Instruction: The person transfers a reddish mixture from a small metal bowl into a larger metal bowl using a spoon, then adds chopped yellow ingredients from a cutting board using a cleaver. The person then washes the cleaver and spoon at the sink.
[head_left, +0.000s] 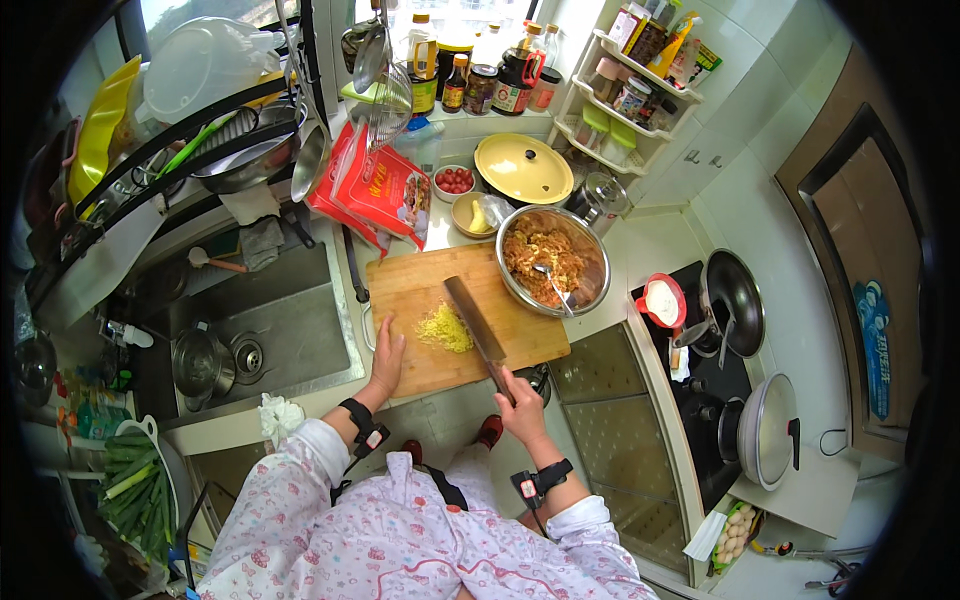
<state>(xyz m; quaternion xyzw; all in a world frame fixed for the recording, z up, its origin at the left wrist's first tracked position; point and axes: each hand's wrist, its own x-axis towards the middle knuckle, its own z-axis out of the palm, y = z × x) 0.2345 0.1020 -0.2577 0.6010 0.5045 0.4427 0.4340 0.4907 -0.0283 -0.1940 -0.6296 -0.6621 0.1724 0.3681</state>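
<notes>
My right hand grips the handle of a cleaver, whose dark blade lies across a wooden cutting board. Left of the blade sits a small heap of finely chopped yellow food, perhaps ginger. My left hand rests at the board's left edge, near a metal handle, fingers fairly straight and holding no tool. At the board's far right corner stands a steel mixing bowl of orange-brown minced filling, with a metal spoon in it.
Left is a steel sink with a pot. Behind the board are red packets, a bowl of cherry tomatoes and a yellow-lidded pan. On the right, a stove carries a frying pan and a lidded wok.
</notes>
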